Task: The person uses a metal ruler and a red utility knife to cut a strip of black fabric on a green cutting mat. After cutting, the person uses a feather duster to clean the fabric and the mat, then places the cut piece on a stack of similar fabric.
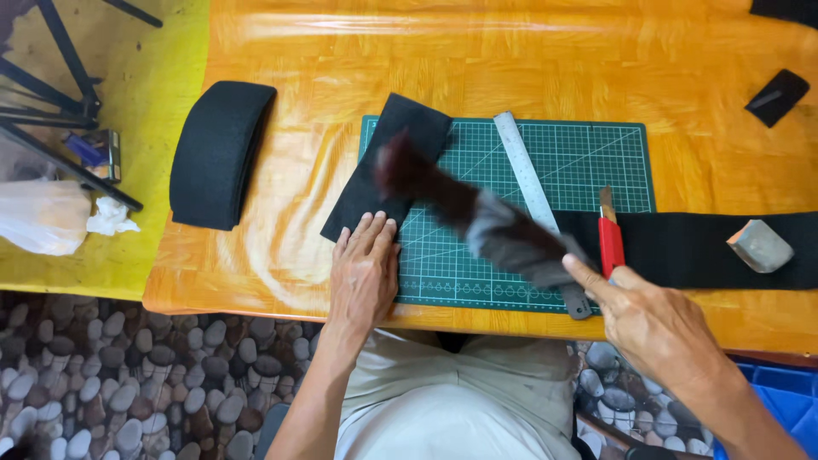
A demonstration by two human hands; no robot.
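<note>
My left hand [365, 273] lies flat, fingers together, on the near left edge of a green cutting mat [596, 153]. Its fingertips touch a black fabric piece [400, 145] that lies slanted over the mat's left corner. My right hand [656, 328] holds the grey handle end of a brush [477, 217], index finger stretched along it. The brush is motion-blurred, and its dark bristles hang over the black fabric piece. A steel ruler [527, 166] lies diagonally on the mat beneath the brush.
A red utility knife [610, 238] rests on a long black fabric strip [699, 249] with a grey block [759, 245] on it. A folded black fabric roll [217, 153] lies left on the orange table [511, 60]. A small black object [777, 96] sits far right.
</note>
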